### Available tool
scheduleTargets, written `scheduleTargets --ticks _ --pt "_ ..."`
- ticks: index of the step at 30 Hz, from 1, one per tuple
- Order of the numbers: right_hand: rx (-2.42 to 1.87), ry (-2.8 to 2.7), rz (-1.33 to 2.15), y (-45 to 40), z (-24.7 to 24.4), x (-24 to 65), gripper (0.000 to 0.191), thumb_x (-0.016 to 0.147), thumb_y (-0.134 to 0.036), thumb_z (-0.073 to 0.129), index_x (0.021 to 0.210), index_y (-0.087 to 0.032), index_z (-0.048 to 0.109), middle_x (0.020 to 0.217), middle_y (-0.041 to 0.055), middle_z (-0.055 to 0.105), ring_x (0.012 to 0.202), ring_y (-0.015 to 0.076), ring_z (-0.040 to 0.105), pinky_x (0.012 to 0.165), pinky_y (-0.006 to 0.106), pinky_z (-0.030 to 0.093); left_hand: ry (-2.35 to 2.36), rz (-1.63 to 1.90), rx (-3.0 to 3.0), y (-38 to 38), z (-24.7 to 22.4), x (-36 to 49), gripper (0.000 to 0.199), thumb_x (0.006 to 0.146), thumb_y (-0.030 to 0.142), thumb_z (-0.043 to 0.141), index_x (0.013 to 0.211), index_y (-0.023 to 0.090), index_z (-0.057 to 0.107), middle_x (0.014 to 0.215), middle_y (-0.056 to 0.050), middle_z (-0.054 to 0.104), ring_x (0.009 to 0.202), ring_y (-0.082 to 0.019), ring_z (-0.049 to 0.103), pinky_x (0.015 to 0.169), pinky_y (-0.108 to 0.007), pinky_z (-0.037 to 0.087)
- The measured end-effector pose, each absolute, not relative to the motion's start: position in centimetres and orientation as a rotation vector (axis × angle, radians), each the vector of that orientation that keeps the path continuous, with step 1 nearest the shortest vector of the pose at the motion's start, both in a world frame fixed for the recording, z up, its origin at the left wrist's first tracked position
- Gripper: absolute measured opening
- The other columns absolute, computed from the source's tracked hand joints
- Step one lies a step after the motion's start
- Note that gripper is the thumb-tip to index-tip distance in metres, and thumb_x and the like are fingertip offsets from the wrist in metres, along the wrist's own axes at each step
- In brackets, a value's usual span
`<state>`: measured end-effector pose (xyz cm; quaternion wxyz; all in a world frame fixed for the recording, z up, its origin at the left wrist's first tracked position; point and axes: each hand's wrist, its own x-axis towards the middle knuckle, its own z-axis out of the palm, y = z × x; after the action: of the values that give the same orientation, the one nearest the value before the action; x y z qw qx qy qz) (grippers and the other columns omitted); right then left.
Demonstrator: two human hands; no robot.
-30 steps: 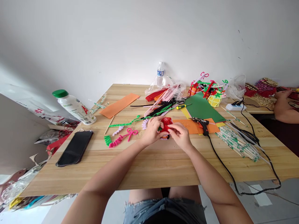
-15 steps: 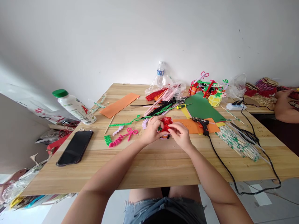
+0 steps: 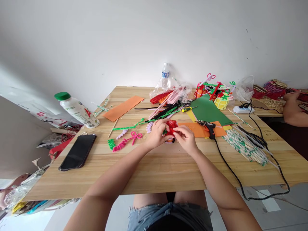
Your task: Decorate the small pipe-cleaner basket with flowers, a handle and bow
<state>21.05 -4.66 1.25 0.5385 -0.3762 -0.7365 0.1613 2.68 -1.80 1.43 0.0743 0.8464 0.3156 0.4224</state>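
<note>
Red fuzzy piece (image 3: 171,127): small, rounded, made of wound pipe cleaner, with a bit of green and orange at its underside; it sits low over the middle of the table, between both hands
Left hand (image 3: 157,133): fingers curled close round the left side of the red fuzzy piece, cradling it
Right hand (image 3: 186,138): thumb and forefinger pinched narrow on the piece's right edge
Change: almost none across the last second; both hands hold the same grip in the same spot, so the work reads as fine, slow fiddling rather than a new move
Just left: pink loops (image 3: 134,137) and green coils (image 3: 111,144), soft and bristly, lying flat
Just right: black glue gun (image 3: 209,127) on orange card (image 3: 192,128), its cord trailing to the near edge
Far: loose pipe cleaners (image 3: 168,102) in a heap; green card (image 3: 207,110); clear water bottle (image 3: 165,75)
Left side: black phone (image 3: 78,151), glossy; white bottle (image 3: 77,110) with green cap
Table (image 3: 156,173): pale wood, smooth grain
</note>
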Motion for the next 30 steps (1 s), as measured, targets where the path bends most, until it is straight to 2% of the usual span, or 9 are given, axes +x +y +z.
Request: scheduleTargets --ticks 30 --pt "-0.935 -1.701 0.513 -4.49 0.75 21.03 0.01 0.087 -0.025 0.061 0.093 -0.021 0.069 0.089 0.0055 0.062 0.063 0.0126 0.059 0.05 0.025 0.05 1.004 1.237 2.461 -1.77 1.29 2.86 0.026 0.082 0.042 0.069 0.084 0.02 0.054 0.13 -0.016 0.057 0.123 -0.026 0.053 0.102 -0.046 0.041"
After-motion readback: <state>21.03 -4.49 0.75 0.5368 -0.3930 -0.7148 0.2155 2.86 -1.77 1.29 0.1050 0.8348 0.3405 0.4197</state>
